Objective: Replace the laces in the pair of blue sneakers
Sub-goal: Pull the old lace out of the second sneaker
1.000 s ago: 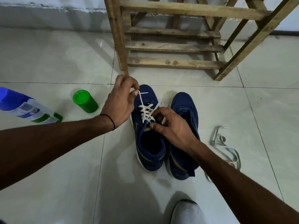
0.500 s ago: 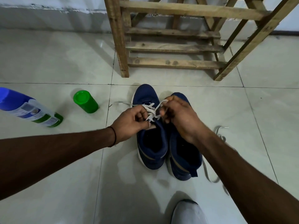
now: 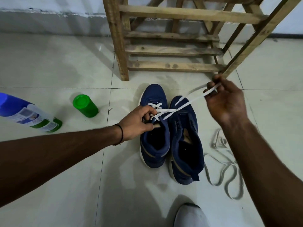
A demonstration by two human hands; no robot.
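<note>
Two blue sneakers stand side by side on the tiled floor. The left sneaker (image 3: 154, 140) carries a white lace (image 3: 185, 105) threaded through its lower eyelets; the right sneaker (image 3: 186, 145) has no lace. My left hand (image 3: 139, 122) grips the left sneaker at its tongue and upper eyelets. My right hand (image 3: 224, 102) is raised to the right of the shoes and pinches the white lace, pulled taut across the right sneaker's toe.
Grey laces (image 3: 227, 163) lie loose on the floor right of the shoes. A wooden rack (image 3: 172, 51) stands behind them. A green cap (image 3: 84, 105) and a blue and green spray can (image 3: 26, 113) lie at the left. A white shoe toe (image 3: 190, 215) shows at the bottom.
My right hand has pulled the white lace out up and to the right, away from the shoe. My left hand stays at the left sneaker's eyelets.
</note>
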